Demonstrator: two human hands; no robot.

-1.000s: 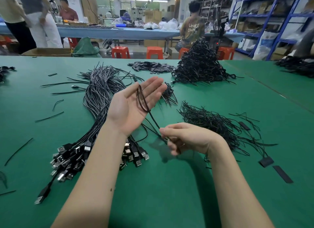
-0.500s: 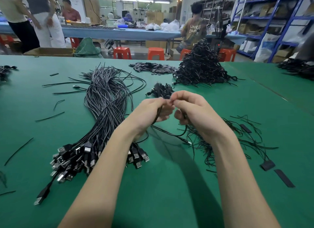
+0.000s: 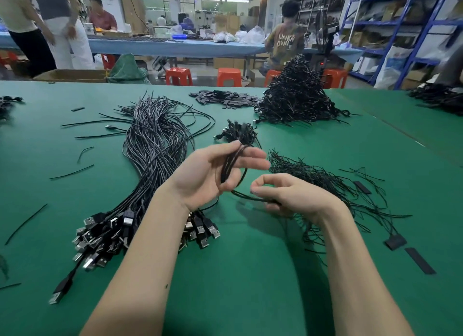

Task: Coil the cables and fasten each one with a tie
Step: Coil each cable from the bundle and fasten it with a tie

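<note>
USB cable (image 3: 231, 165) now looped several turns over left hand (image 3: 208, 177); right hand (image 3: 288, 197) pinches the tail, probably feeding another wrap.

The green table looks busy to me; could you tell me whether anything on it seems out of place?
A few loose cable strands lie scattered on the green table, left of the main bundle of USB cables, and one USB plug trails out apart from the cluster of plugs. Nothing looks damaged.
</note>
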